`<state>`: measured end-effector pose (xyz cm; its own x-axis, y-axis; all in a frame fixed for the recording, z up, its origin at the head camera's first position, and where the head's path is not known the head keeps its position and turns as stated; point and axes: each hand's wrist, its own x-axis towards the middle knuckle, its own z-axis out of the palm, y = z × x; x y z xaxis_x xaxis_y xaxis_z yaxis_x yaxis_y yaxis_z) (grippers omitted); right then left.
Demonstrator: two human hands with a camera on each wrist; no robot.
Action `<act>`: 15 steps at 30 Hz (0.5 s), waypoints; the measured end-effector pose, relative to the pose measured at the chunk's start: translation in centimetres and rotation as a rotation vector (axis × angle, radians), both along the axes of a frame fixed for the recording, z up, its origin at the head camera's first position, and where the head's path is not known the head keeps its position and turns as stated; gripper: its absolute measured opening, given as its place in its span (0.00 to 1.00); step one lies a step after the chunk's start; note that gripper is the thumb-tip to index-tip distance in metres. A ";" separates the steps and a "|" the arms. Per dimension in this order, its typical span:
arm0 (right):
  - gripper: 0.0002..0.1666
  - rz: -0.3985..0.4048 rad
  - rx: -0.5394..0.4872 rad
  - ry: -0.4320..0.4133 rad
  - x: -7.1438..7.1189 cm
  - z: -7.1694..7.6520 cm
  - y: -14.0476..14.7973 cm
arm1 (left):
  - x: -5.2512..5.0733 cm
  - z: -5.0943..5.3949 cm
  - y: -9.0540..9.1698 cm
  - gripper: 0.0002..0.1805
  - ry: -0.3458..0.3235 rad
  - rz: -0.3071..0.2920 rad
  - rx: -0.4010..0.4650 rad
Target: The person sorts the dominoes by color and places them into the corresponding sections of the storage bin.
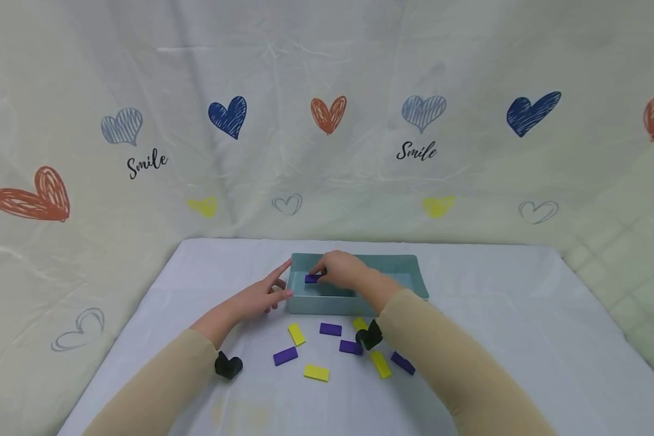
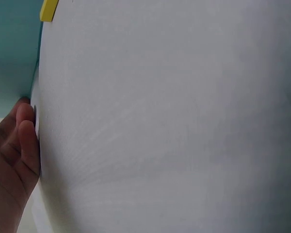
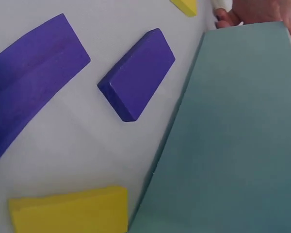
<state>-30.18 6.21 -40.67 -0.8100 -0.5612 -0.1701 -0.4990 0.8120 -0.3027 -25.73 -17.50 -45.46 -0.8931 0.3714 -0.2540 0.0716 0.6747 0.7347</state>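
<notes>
In the head view a blue-green tray (image 1: 327, 306) stands at the middle of the table. My right hand (image 1: 344, 270) reaches over its front wall and pinches a purple block (image 1: 312, 279) inside, near the left end. My left hand (image 1: 258, 298) touches the tray's left end with fingers spread, the index finger at the back corner and the thumb near the front one. The left wrist view shows the left hand (image 2: 14, 150) beside the tray wall (image 2: 14, 58). In the right wrist view the tray's outer wall (image 3: 228, 131) hides the right hand.
In front of the tray lie several purple blocks (image 1: 286, 356) and several yellow blocks (image 1: 317, 372), scattered flat on the white cloth. Some are close to the right forearm, which partly covers them. A white curtain with printed hearts (image 1: 329, 115) hangs behind the table.
</notes>
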 end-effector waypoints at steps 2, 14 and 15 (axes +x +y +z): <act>0.16 -0.014 0.006 -0.002 -0.2 -0.3 -0.2 | 0.0 0.0 0.0 0.41 0.004 0.002 0.000; 0.16 -0.035 0.068 -0.022 -0.7 -1.2 -1.2 | -0.2 -0.2 0.0 0.41 0.008 -0.004 -0.003; 0.16 -0.037 0.073 -0.024 -0.7 -1.3 -1.3 | -0.2 -0.2 0.0 0.41 0.009 -0.004 -0.005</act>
